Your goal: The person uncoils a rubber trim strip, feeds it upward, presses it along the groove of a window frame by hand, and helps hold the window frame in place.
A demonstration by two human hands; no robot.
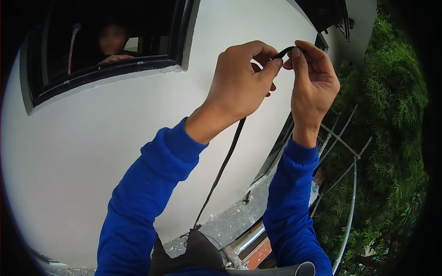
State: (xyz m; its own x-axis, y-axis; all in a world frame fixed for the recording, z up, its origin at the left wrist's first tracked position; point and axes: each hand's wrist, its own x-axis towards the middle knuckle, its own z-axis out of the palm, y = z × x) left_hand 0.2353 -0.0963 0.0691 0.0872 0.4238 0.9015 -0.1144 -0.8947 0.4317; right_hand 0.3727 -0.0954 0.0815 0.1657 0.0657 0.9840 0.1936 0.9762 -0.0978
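A flat black cable (223, 163) runs between my two raised hands in front of the white wall. My left hand (239, 83) pinches it between thumb and fingers. Just to the right, my right hand (315, 85) grips the same cable with thumb and forefinger, and a short piece arches between the two grips. Below my left hand the cable hangs down toward my legs, where it meets a tangle of thin dark cord near my dark trousers (198, 250). Whatever lies inside the curled fingers is hidden.
A person (113, 41) is behind the dark-framed window (131, 66) at upper left. Metal scaffold poles (353, 202) rise at the right before green foliage (391, 110). A grey pipe (294, 269) crosses close by my waist. Below lies a grey ledge (230, 218).
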